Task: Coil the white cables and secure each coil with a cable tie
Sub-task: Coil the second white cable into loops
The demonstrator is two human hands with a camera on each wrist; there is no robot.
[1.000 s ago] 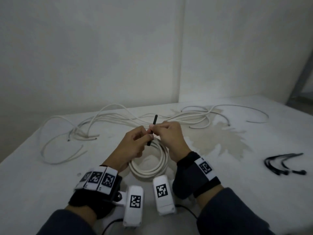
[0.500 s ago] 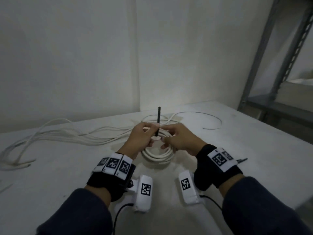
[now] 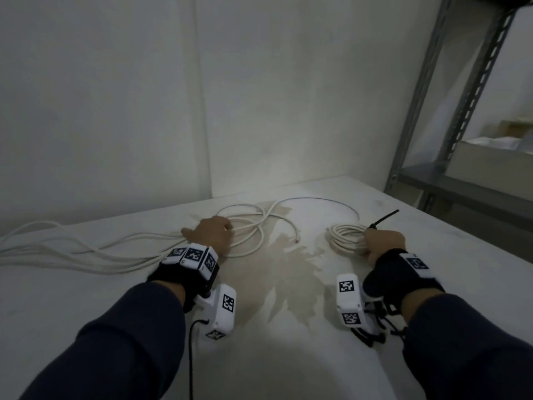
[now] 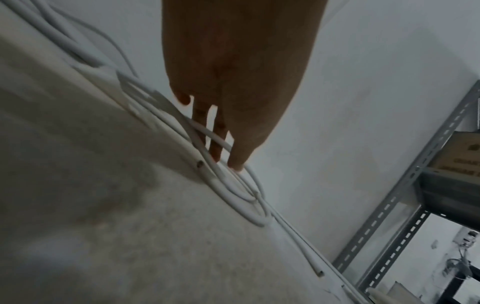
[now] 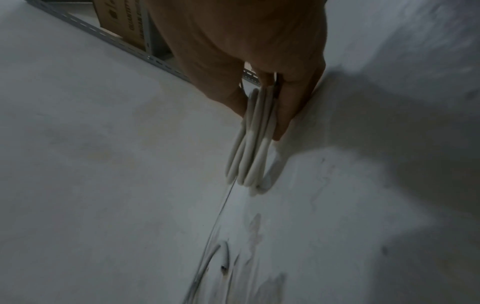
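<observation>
Under the left hand [image 3: 212,233], whose straight fingers press on them, the loose white cables [image 3: 86,252] trail away leftward across the table [image 3: 288,356]. Well apart to the right, the right hand [image 3: 382,245] grips the tied coil [image 3: 344,236], its black cable tie [image 3: 383,218] pointing away; judging by reach, the left hand takes the next cable.

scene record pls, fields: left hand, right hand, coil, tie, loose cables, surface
left hand: fingers extended, touching the loose cables
right hand: grips the coil at its right side
coil: white, several loops, low over the table; contact unclear
tie: black, around coil, tail sticking up and right
loose cables: uncoiled, spread across table's left and back
surface: pale, brownish stain between hands
</observation>
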